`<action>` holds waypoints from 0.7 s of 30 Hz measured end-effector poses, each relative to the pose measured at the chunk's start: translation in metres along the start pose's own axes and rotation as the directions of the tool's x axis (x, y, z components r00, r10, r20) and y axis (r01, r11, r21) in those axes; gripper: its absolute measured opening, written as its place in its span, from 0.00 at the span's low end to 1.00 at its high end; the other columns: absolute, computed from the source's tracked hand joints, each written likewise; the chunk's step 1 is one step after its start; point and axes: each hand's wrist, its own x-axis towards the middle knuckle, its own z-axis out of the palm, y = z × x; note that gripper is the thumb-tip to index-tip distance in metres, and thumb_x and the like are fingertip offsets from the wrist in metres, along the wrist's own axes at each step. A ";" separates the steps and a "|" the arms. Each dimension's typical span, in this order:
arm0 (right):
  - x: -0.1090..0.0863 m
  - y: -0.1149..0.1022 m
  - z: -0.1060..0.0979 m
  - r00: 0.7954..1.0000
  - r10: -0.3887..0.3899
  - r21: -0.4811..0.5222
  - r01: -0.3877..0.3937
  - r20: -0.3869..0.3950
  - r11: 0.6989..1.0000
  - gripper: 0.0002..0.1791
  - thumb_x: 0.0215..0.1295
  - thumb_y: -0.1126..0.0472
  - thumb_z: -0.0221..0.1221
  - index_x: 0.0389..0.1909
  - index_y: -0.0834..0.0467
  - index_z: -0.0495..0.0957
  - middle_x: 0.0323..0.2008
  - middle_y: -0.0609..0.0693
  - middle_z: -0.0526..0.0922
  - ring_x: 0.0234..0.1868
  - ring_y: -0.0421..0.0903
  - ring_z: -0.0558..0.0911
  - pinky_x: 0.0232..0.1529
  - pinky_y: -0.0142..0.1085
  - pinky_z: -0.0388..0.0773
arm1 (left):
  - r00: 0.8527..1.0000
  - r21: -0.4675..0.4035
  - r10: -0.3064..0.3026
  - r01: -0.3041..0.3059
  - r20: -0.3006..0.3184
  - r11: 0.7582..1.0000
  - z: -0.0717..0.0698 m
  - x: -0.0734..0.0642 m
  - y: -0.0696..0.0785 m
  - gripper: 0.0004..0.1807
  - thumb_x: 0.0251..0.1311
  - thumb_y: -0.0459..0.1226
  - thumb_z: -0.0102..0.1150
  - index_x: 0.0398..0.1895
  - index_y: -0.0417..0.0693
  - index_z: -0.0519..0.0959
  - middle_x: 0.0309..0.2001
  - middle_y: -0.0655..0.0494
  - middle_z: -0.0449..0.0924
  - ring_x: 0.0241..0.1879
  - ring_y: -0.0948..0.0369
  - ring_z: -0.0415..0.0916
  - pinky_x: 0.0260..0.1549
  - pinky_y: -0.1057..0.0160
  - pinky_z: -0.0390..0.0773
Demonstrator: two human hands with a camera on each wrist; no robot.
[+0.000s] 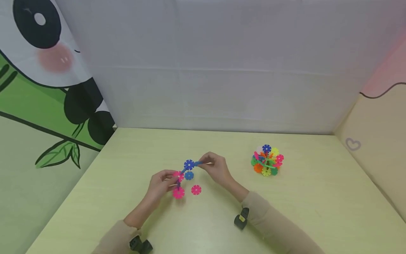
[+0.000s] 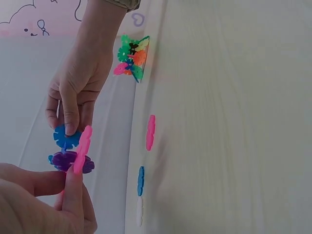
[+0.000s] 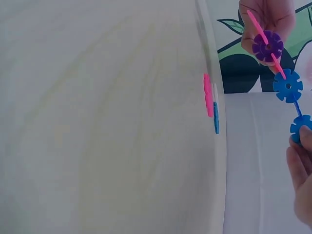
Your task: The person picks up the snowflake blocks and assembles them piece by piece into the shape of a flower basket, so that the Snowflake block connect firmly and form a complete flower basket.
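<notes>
A chain of notched plastic snowflake discs, pink, purple and blue, is held up between both hands. My left hand (image 1: 160, 185) grips the chain's pink and purple end, where a pink disc (image 1: 178, 193) hangs lowest. With thumb and fingers, my right hand (image 1: 217, 168) pinches the blue disc (image 3: 301, 127) at the opposite end. Between them a dark blue disc (image 1: 189, 164) faces the head view. The purple disc (image 3: 267, 47) shows beside the left fingers in the right wrist view. On the table below lie a loose pink disc (image 1: 196, 189) and a loose blue disc (image 1: 189, 175).
A cluster of joined multicoloured discs (image 1: 267, 161) stands on the table (image 1: 301, 211) to the right. In the left wrist view, a white disc (image 2: 140, 211) lies by the loose blue one. A pale wall (image 1: 222, 98) rises behind the table, with painted panels at both sides.
</notes>
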 end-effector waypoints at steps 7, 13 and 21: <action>-0.008 -0.033 0.000 0.999 -0.036 -0.018 0.036 0.004 0.999 0.05 0.55 0.80 0.61 0.33 0.72 0.76 0.33 0.64 0.81 0.39 0.59 0.83 0.39 0.34 0.81 | 0.998 0.029 0.053 -0.055 0.042 0.998 0.002 0.002 0.000 0.15 0.63 0.23 0.52 0.53 0.30 0.73 0.44 0.41 0.78 0.39 0.53 0.80 0.35 0.61 0.82; -0.012 -0.041 0.002 0.998 -0.064 -0.016 0.064 0.010 0.998 0.05 0.55 0.80 0.60 0.32 0.73 0.76 0.32 0.65 0.81 0.38 0.60 0.82 0.39 0.34 0.81 | 0.988 0.091 0.123 -0.131 0.089 0.987 0.007 0.011 0.002 0.16 0.66 0.30 0.53 0.55 0.33 0.76 0.43 0.42 0.81 0.30 0.61 0.78 0.29 0.66 0.80; -0.012 -0.014 0.012 0.989 -0.146 0.014 0.145 0.015 0.989 0.04 0.53 0.80 0.62 0.30 0.73 0.79 0.30 0.63 0.83 0.34 0.58 0.84 0.37 0.34 0.81 | 0.985 0.168 0.172 -0.167 -0.016 0.972 0.011 0.012 0.004 0.10 0.61 0.32 0.61 0.41 0.31 0.82 0.37 0.47 0.84 0.32 0.62 0.77 0.21 0.71 0.71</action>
